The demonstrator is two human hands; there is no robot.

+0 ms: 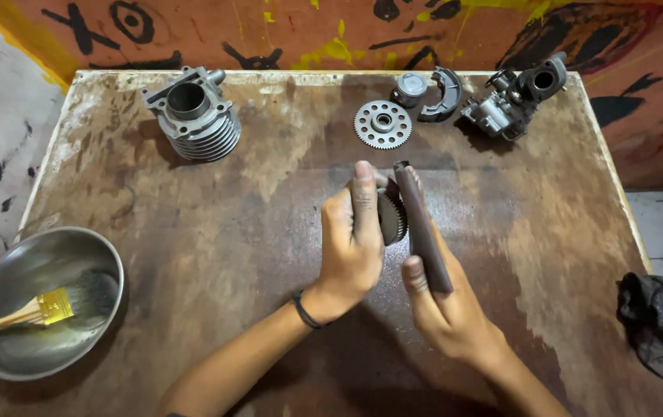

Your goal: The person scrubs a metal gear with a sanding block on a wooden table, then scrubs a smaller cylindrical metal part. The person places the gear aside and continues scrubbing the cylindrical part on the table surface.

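- Above the middle of the worn brown tabletop point(215, 232), the left hand point(351, 247) has its fingers closed around a dark toothed metal gear point(392, 218).
- Just right of it, touching, the right hand point(443, 305) grips a long dark flat strip point(422, 228), its long axis running away from the person.

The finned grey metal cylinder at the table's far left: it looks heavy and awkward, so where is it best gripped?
Probably from above, around the finned grey metal cylinder at its ribbed body. It stands bore-up on the worn wooden table, apart from other parts, so fingers can wrap the fins from both sides. The flange corners look less comfortable.
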